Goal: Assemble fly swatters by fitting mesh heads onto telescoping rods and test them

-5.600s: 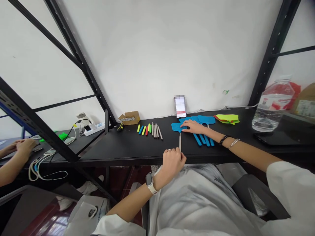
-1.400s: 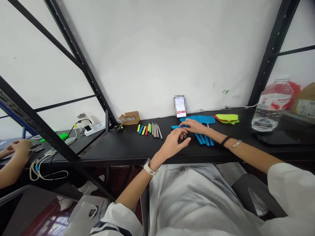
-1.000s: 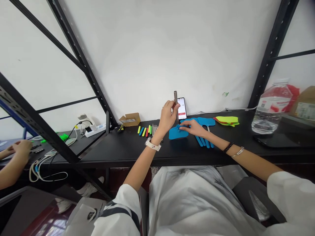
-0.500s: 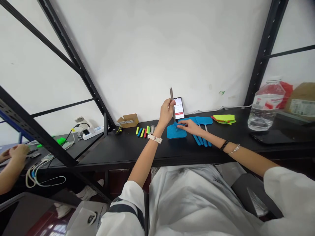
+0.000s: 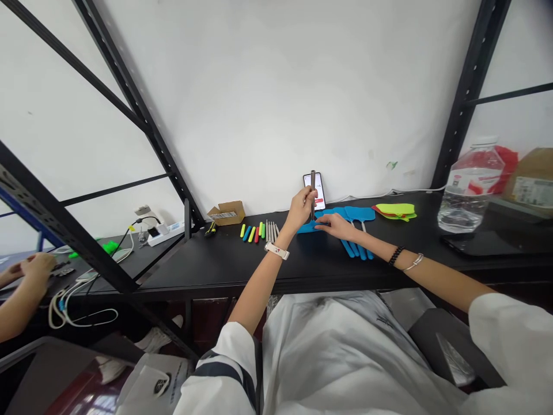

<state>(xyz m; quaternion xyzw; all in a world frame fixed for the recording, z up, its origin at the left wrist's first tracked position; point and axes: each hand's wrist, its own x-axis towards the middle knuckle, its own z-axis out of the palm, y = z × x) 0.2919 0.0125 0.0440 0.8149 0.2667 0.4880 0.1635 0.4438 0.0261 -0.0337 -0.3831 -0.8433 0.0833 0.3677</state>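
My left hand (image 5: 301, 208) is closed around an upright metal rod (image 5: 313, 180). At the rod's lower end is a blue fly swatter head (image 5: 306, 228), tilted so that it shows nearly edge-on. My right hand (image 5: 336, 226) pinches that head near its neck, where the rod meets it; the fingers partly hide the joint. Just right of it lie several blue fly swatters (image 5: 361, 214) with blue grips pointing toward me. Left of my left wrist, several loose metal rods (image 5: 271, 231) lie beside a row of coloured grips (image 5: 252, 233).
A phone (image 5: 319, 190) leans on the wall behind my hands. Yellow-green and red swatter heads (image 5: 394, 211) lie to the right, then a water bottle (image 5: 469, 187) and a dark tablet-like slab (image 5: 479, 244). An open carton (image 5: 227, 213) and a yellow-black cutter (image 5: 211, 229) sit left. Another person's hands (image 5: 37, 266) work far left.
The rod and swatter head have moved slightly right, and the rod's top is lower. The head has tipped from facing me to nearly edge-on. Both hands keep their hold.
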